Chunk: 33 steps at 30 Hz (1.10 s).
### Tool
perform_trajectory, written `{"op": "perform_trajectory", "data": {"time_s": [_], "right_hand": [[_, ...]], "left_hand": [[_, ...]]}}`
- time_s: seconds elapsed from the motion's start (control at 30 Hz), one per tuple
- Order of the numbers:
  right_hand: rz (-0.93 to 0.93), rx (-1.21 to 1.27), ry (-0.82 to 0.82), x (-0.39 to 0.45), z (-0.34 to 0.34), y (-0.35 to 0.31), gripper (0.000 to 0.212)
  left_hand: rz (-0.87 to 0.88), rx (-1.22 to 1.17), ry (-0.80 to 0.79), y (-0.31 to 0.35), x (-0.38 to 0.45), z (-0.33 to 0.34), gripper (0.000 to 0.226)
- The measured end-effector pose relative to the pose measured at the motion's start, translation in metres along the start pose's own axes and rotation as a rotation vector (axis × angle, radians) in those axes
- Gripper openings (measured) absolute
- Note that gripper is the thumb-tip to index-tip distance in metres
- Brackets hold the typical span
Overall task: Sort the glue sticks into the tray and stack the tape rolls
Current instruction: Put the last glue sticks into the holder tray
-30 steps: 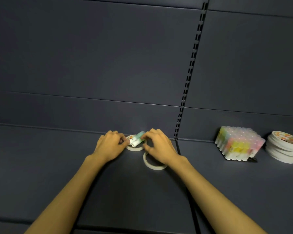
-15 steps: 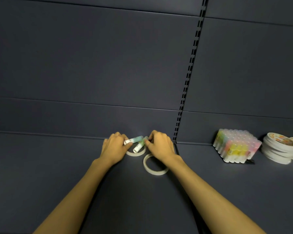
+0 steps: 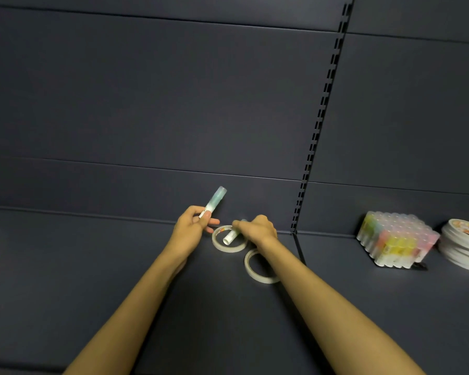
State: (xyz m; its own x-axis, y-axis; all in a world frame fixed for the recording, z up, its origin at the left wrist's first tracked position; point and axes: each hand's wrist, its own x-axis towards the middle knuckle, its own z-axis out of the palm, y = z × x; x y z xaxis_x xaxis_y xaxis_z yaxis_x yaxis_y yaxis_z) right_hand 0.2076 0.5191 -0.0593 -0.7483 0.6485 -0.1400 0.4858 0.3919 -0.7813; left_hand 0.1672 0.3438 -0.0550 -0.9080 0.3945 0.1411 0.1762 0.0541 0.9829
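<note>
Pinched upright in the left hand [image 3: 191, 230]: one glue stick [image 3: 214, 201] | second glue stick [image 3: 232, 236] gripped by the right hand [image 3: 256, 230] over a tape roll [image 3: 226, 246] | tray [image 3: 395, 243], well right, nearly filled; tape roll pair unstacked

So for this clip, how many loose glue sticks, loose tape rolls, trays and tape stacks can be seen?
Loose glue sticks: 2, one in the left hand at, one in the right hand at
Loose tape rolls: 2
Glue stick trays: 1
Tape roll stacks: 1
Total: 6
</note>
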Motion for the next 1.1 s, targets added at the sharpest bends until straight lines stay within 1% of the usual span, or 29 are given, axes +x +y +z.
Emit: {"op": "perform_trajectory", "data": {"time_s": [0.07,0.17,0.23,0.3,0.4,0.53,0.6,0.67,0.77,0.83,0.9,1.03,1.1], "right_hand": [[0.037,0.086,-0.006,0.002,0.000,-0.002,0.037],[0.063,0.170,0.023,0.004,-0.001,-0.001,0.034],[0.062,0.225,0.047,0.005,-0.003,0.000,0.040],[0.038,0.300,0.074,0.006,-0.007,0.001,0.045],[-0.081,0.376,0.088,0.003,-0.018,0.003,0.032],[-0.239,0.439,0.115,-0.017,-0.055,0.011,0.027],[-0.327,0.430,0.119,-0.031,-0.081,0.019,0.019],[-0.414,0.402,0.136,-0.045,-0.112,0.029,0.013],[-0.473,0.371,0.195,-0.059,-0.156,0.049,0.013],[-0.499,0.363,0.230,-0.064,-0.186,0.067,0.014],[-0.520,0.353,0.251,-0.067,-0.215,0.088,0.015],[-0.543,0.340,0.313,-0.069,-0.271,0.133,0.012],[-0.546,0.333,0.344,-0.066,-0.298,0.155,0.013]], "left_hand": [[-0.058,-0.072,-0.034,0.002,-0.001,0.001,0.018],[-0.185,-0.400,-0.091,0.006,-0.003,0.005,0.022],[-0.210,-0.574,-0.095,0.010,-0.004,0.007,0.022],[-0.193,-0.618,-0.100,0.012,-0.005,0.009,0.023],[-0.167,-0.572,-0.145,0.022,-0.009,0.015,0.025],[-0.121,-0.527,-0.199,0.043,-0.019,0.033,0.018],[-0.055,-0.395,-0.185,0.053,-0.024,0.047,0.016],[0.019,-0.200,-0.132,0.060,-0.028,0.061,0.019],[0.124,0.015,-0.076,0.074,-0.037,0.086,0.028],[0.196,0.081,-0.062,0.082,-0.045,0.111,0.032],[0.249,0.142,-0.050,0.090,-0.056,0.140,0.043],[0.303,0.147,-0.069,0.104,-0.080,0.206,0.061],[0.339,0.159,-0.078,0.108,-0.089,0.240,0.063]]}}
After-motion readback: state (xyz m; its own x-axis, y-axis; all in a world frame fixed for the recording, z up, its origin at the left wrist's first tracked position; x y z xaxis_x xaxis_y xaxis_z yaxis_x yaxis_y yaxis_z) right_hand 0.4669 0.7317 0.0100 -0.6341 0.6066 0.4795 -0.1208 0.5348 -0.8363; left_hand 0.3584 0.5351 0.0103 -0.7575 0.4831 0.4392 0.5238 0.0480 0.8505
